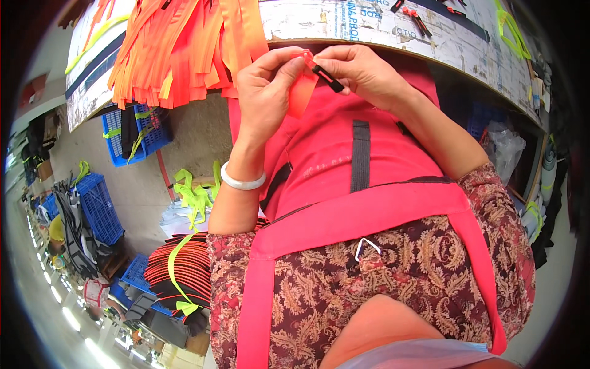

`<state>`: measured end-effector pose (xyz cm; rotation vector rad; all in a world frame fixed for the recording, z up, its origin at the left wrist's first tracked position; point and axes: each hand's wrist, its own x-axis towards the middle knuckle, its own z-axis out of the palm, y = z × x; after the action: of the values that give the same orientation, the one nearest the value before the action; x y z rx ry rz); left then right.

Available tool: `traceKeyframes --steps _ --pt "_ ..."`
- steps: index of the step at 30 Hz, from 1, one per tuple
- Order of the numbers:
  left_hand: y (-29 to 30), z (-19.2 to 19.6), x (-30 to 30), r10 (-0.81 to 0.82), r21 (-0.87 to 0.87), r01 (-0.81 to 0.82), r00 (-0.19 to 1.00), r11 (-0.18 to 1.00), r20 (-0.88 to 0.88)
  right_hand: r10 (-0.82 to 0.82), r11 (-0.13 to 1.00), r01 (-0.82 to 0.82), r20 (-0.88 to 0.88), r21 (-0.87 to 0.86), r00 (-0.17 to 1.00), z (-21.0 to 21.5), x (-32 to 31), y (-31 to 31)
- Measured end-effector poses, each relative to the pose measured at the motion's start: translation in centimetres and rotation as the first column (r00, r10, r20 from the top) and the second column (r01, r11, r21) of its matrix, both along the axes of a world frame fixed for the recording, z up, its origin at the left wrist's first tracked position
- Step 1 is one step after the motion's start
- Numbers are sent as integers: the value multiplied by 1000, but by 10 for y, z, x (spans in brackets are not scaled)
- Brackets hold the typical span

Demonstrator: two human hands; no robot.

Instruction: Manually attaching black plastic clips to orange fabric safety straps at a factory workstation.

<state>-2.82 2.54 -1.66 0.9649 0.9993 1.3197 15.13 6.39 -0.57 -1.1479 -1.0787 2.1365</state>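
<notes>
Pinching an orange strap at its top end, fingers of the left hand are closed on the webbing; fingers of the right hand are clamped on a black plastic buckle threaded at that same end. Strap and buckle are held just in front of the desk edge, above a red apron. White bangle on left wrist. Bundle of orange straps hangs over the desk to the left. Blue crates and yellow-green straps on the floor beyond.
</notes>
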Motion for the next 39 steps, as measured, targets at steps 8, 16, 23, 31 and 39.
traceKeyframes --steps 8,16,23,31,39 --pt "-1 9 -22 -145 -181 170 979 969 144 41 956 -47 27 290 999 23 0 4" --pt "-3 7 -29 -206 -255 298 920 920 332 98 939 -116 72 323 993 32 -3 -3" --pt "-4 6 -30 -251 -220 297 944 929 213 155 929 -192 138 316 978 31 -1 0" --pt "-3 12 -30 -281 -173 290 957 941 77 123 954 -146 104 262 987 29 -4 -3" --pt "-14 4 -10 -64 8 64 998 998 -1 -61 838 73 -40 541 997 25 -11 -11"
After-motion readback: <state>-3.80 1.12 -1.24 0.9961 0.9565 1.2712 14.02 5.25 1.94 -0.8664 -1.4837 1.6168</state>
